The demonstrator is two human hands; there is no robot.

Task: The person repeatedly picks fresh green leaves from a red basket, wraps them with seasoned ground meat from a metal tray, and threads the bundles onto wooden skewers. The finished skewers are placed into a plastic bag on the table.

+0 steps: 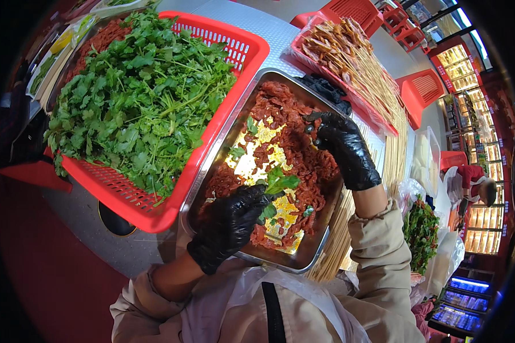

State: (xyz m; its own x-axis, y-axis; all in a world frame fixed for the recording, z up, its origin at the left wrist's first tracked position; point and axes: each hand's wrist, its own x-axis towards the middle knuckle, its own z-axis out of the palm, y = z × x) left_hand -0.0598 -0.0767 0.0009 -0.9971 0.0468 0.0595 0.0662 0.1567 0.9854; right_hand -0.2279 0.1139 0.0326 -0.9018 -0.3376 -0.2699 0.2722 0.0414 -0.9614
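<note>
A steel tray point(328, 240) of shredded raw marinated meat point(300, 141) lies before me, with oily liquid on its bare bottom. Black gloves cover both of my hands. My left hand point(234, 221), over the tray's near left part, pinches a cilantro sprig point(281, 182), whose leaves stick out past the fingertips. At the tray's right side my right hand point(347, 148) has its curled fingers at the meat; whether a piece is gripped between them is hard to see. Loose cilantro leaves point(237, 152) lie in the tray.
Left of the tray stands a red plastic basket point(163, 221) heaped with cilantro point(141, 103). Bundled bamboo skewers point(334, 244) run along the tray's right side. Beyond them sits a red tray point(360, 96) of skewered food point(339, 45). Another person point(470, 184) is at the far right.
</note>
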